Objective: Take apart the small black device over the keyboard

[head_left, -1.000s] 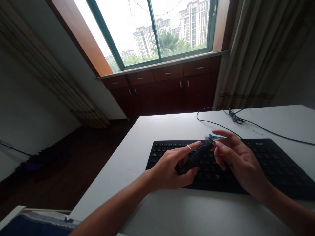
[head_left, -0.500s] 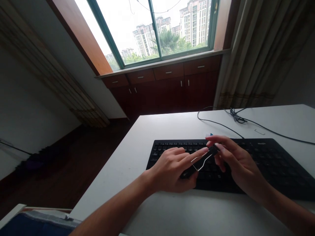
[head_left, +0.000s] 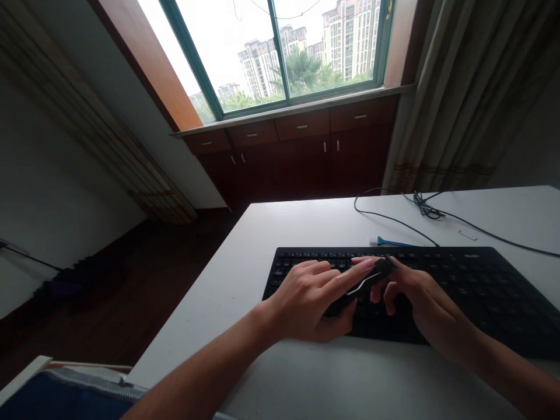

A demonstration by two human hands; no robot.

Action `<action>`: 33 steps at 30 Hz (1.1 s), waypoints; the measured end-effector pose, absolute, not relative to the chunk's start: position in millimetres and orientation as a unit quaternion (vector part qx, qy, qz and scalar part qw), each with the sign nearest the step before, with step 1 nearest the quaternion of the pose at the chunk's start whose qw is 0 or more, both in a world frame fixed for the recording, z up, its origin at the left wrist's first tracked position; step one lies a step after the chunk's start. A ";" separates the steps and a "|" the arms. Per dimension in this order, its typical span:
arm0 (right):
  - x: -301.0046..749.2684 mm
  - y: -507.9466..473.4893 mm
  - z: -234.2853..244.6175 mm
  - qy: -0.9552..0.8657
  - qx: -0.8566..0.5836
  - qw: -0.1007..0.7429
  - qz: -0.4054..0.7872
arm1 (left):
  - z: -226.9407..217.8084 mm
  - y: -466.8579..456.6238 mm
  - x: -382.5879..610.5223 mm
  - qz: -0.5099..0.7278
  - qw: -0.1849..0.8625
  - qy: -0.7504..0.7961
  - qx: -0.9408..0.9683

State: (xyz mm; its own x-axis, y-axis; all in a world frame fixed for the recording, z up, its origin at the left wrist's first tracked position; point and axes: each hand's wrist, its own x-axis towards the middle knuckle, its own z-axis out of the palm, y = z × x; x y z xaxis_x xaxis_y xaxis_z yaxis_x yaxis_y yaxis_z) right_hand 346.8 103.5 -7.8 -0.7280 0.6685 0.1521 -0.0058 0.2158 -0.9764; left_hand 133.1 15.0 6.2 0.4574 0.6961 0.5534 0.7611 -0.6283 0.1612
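A small black object [head_left: 380, 270] with a bent wire [head_left: 362, 284] is pinched above the black keyboard [head_left: 464, 291] by the left hand [head_left: 306, 303] and right hand [head_left: 431, 306], and could be dropped onto the keys if either grip loosens.

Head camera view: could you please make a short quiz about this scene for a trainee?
1. True or false: the blue tool lies on the table beyond the keyboard.
2. What do the left hand and right hand hold between them?
A) a mug
B) a slim black object
C) a blue towel
3. Fill the gap: a black ___ lies in a tangle on the table, beyond the keyboard.

Key: 1 true; 2 B; 3 cable
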 end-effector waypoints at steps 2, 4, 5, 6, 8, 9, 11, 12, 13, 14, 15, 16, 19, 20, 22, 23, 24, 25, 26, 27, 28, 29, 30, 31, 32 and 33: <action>348.0 103.7 -7.3 -0.723 -0.222 0.281 0.591 | 6.2 15.2 132.8 -0.298 0.046 -0.433 -0.849; 350.2 102.9 -4.9 -0.732 -0.207 0.274 0.589 | 6.6 15.2 132.6 -0.299 0.042 -0.432 -0.850; 351.3 102.0 -3.2 -0.738 -0.195 0.274 0.585 | 7.0 15.1 132.5 -0.297 0.041 -0.431 -0.851; 352.3 100.7 -1.5 -0.745 -0.184 0.276 0.580 | 7.5 14.9 132.6 -0.294 0.041 -0.431 -0.852; 353.2 98.0 1.2 -0.760 -0.171 0.280 0.561 | 8.7 14.4 133.0 -0.284 0.040 -0.430 -0.856; 353.1 96.9 1.8 -0.769 -0.169 0.280 0.549 | 9.2 14.2 133.3 -0.279 0.040 -0.430 -0.858; 351.9 95.5 1.1 -0.787 -0.171 0.287 0.519 | 9.4 14.0 133.5 -0.265 0.040 -0.429 -0.863; 350.9 95.3 0.0 -0.792 -0.177 0.294 0.505 | 9.1 14.1 133.2 -0.258 0.041 -0.430 -0.864; 349.9 95.4 -1.4 -0.794 -0.184 0.305 0.493 | 8.9 14.5 132.4 -0.251 0.043 -0.432 -0.865; 348.9 95.6 -2.6 -0.793 -0.194 0.320 0.482 | 8.7 15.1 131.2 -0.245 0.046 -0.434 -0.866; 347.9 96.0 -3.5 -0.788 -0.206 0.339 0.471 | 8.9 15.9 129.3 -0.245 0.050 -0.434 -0.865; 347.0 96.5 -3.7 -0.778 -0.219 0.361 0.465 | 9.6 17.0 126.7 -0.249 0.055 -0.434 -0.864; 345.3 98.6 0.8 -0.712 -0.254 0.452 0.473 | 14.5 21.1 114.8 -0.264 0.082 -0.480 -0.832; 345.2 99.9 3.9 -0.681 -0.267 0.484 0.480 | 16.5 22.6 109.6 -0.258 0.098 -0.523 -0.806; 346.1 103.5 10.8 -0.631 -0.290 0.533 0.483 | 19.3 25.3 98.2 -0.207 0.134 -0.637 -0.731; 347.2 106.1 13.8 -0.623 -0.303 0.542 0.477 | 20.0 26.4 92.3 -0.167 0.147 -0.693 -0.686; 348.7 109.2 16.1 -0.628 -0.317 0.539 0.464 | 20.2 27.2 86.6 -0.123 0.153 -0.742 -0.641; 350.6 112.9 17.4 -0.646 -0.335 0.526 0.440 | 19.9 27.8 81.3 -0.079 0.150 -0.783 -0.598; 352.9 117.3 17.4 -0.674 -0.358 0.504 0.404 | 19.5 28.1 76.6 -0.039 0.140 -0.815 -0.561; 355.4 122.5 16.4 -0.709 -0.384 0.474 0.353 | 19.0 28.3 72.8 -0.007 0.124 -0.839 -0.529; 358.4 128.5 14.6 -0.745 -0.411 0.439 0.288 | 18.7 28.4 70.1 0.015 0.105 -0.857 -0.504; 361.8 135.5 12.2 -0.778 -0.431 0.400 0.220 | 18.5 28.3 68.5 0.029 0.083 -0.869 -0.488; 365.8 143.3 9.7 -0.805 -0.446 0.359 0.158 | 18.6 28.3 67.9 0.035 0.062 -0.875 -0.480; 370.5 151.9 7.4 -0.821 -0.464 0.317 0.102 | 18.9 28.3 68.0 0.038 0.045 -0.877 -0.478; 376.1 161.0 5.6 -0.829 -0.481 0.279 0.065 | 19.3 28.2 68.7 0.039 0.034 -0.876 -0.480; 382.5 170.3 4.3 -0.828 -0.502 0.244 0.042 | 19.9 28.2 69.5 0.039 0.029 -0.874 -0.484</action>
State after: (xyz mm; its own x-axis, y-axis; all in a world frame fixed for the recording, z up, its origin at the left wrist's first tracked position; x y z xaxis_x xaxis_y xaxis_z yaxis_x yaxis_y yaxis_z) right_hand 382.5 170.3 4.3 -0.3761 0.8530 0.3618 0.8120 0.4915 -0.3147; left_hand 69.5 28.2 19.9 -0.5304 0.8477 0.0124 0.8431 0.5290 -0.0963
